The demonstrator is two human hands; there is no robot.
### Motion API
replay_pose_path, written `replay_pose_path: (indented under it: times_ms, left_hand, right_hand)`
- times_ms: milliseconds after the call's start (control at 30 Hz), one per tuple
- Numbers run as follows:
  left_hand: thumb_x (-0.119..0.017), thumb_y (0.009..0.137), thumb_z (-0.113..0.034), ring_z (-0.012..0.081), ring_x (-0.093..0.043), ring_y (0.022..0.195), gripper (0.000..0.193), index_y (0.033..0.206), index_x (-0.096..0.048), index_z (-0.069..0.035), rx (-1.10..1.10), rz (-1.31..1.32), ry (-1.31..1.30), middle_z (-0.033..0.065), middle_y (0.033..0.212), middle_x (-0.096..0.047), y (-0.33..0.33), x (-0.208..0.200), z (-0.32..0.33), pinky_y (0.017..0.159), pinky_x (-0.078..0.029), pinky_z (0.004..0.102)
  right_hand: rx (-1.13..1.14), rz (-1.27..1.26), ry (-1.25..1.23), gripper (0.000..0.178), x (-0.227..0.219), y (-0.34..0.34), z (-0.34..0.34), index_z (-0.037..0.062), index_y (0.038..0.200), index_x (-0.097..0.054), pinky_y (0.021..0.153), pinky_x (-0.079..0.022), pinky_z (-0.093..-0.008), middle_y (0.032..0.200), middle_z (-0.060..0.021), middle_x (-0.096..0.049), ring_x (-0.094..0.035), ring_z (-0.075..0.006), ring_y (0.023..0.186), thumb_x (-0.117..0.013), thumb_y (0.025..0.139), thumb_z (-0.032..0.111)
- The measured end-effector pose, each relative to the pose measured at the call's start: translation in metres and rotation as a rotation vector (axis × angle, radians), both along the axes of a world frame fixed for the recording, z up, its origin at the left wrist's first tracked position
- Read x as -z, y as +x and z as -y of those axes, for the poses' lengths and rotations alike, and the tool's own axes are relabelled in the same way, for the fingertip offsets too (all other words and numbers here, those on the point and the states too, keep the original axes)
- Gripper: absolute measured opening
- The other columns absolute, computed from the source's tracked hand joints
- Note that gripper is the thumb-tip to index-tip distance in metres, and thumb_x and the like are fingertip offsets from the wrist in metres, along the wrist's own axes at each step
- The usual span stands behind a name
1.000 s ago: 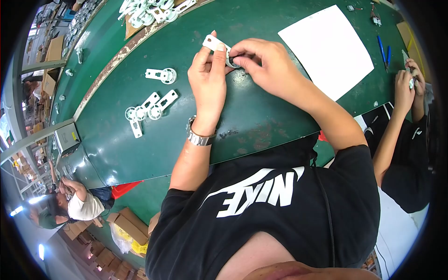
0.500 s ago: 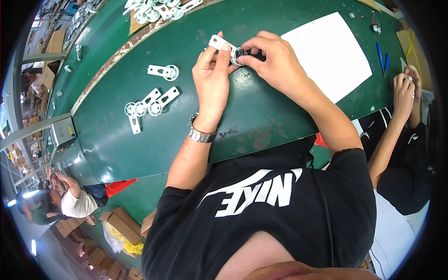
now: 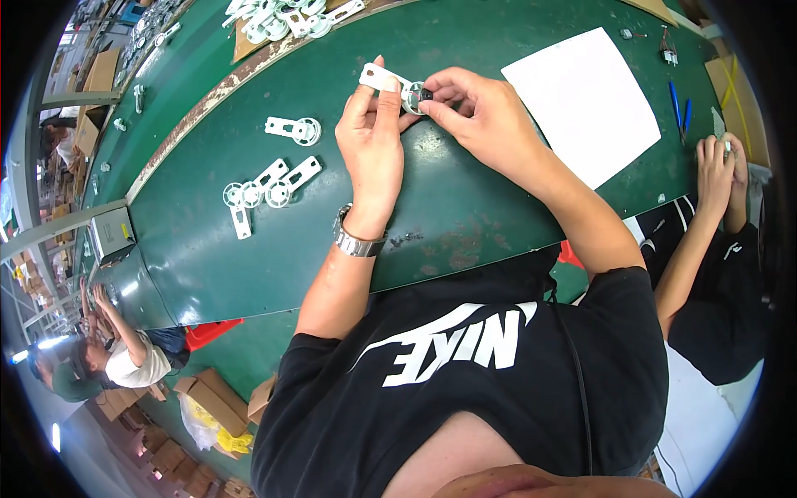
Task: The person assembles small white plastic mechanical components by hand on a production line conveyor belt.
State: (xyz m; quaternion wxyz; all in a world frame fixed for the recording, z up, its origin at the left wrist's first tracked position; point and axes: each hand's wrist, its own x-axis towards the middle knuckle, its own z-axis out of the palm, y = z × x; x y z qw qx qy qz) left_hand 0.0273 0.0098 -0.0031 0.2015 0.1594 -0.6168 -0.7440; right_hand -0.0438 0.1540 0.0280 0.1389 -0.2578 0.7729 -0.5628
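My left hand [image 3: 372, 124] is closed on a white plastic bracket [image 3: 380, 77], which has a flat slotted arm and a round ring end. The thumb presses on top of the arm. At the ring end, my right hand [image 3: 471, 104] pinches a small black part [image 3: 427, 95] between thumb and fingertips. Its exact kind is too small to make out. Left of my hands, a similar white bracket [image 3: 295, 129] lies alone on the green table [image 3: 274, 274]. Just nearer, several more white brackets [image 3: 249, 193] lie grouped together, partly overlapping.
A white sheet [image 3: 585, 104] lies to the right, with blue-handled pliers [image 3: 681, 112] beyond it. White brackets are piled [image 3: 286, 17] at the far edge. Close by on the right, a co-worker's hands [image 3: 717, 166] hold something small. Another person [image 3: 137, 357] works at the left.
Both hands have shifted slightly left with the bracket. The black part, mostly inside the ring before, now shows at the ring's right side in my right fingertips.
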Motion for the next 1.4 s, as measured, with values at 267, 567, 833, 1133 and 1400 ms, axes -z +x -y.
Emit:
replay_pose_path:
  times_ms: [267,567,833,1133,1400]
  left_hand:
    - [-0.059,0.105,-0.017,0.0162,-0.067,0.098,0.037,0.135,-0.058,0.003,-0.018,-0.048,0.093,0.0099,0.113,-0.066,-0.001,0.003,-0.003,0.085,-0.065,0.0383]
    - [-0.060,0.105,-0.016,0.0172,-0.066,0.103,0.030,0.125,-0.062,0.004,-0.025,-0.134,0.117,0.0124,0.118,-0.066,0.002,-0.007,-0.006,0.090,-0.062,0.0386]
    - [-0.064,0.103,-0.016,0.0126,-0.063,0.100,0.026,0.119,-0.067,0.003,-0.032,-0.176,-0.017,0.0124,0.121,-0.069,0.003,-0.005,-0.004,0.091,-0.050,0.0287]
    - [-0.064,0.103,-0.014,0.0107,-0.064,0.094,0.024,0.118,-0.068,0.004,-0.028,-0.121,-0.100,0.0127,0.122,-0.069,0.007,-0.002,-0.014,0.084,-0.053,0.0264]
    - [-0.063,0.102,-0.008,0.0121,-0.066,0.096,0.023,0.121,-0.068,0.003,-0.059,-0.114,-0.001,0.0112,0.121,-0.068,0.001,-0.002,-0.017,0.082,-0.057,0.0256]
  right_hand:
    - [0.027,-0.332,-0.002,0.022,0.019,-0.006,0.001,-0.0008,0.099,-0.071,0.069,-0.055,-0.0323,0.083,-0.0113,-0.068,-0.067,-0.0210,0.075,-0.081,0.082,0.010]
    - [-0.167,0.531,-0.292,0.030,0.012,-0.023,-0.004,-0.0018,0.116,-0.068,0.072,-0.057,-0.0253,0.095,-0.0086,-0.072,-0.068,-0.0132,0.080,-0.077,0.091,0.013]
    - [-0.187,0.610,-0.380,0.026,0.021,-0.027,-0.005,-0.0051,0.114,-0.067,0.080,-0.060,-0.0279,0.101,-0.0128,-0.073,-0.072,-0.0160,0.084,-0.074,0.092,0.006]
    - [-0.087,0.573,-0.278,0.016,0.017,-0.024,-0.005,-0.0033,0.108,-0.067,0.074,-0.060,-0.0282,0.095,-0.0123,-0.072,-0.071,-0.0157,0.080,-0.069,0.092,0.000]
    - [-0.091,0.530,-0.332,0.020,0.021,-0.025,-0.001,-0.0033,0.115,-0.066,0.074,-0.062,-0.0292,0.098,-0.0114,-0.071,-0.071,-0.0167,0.080,-0.066,0.097,0.005]
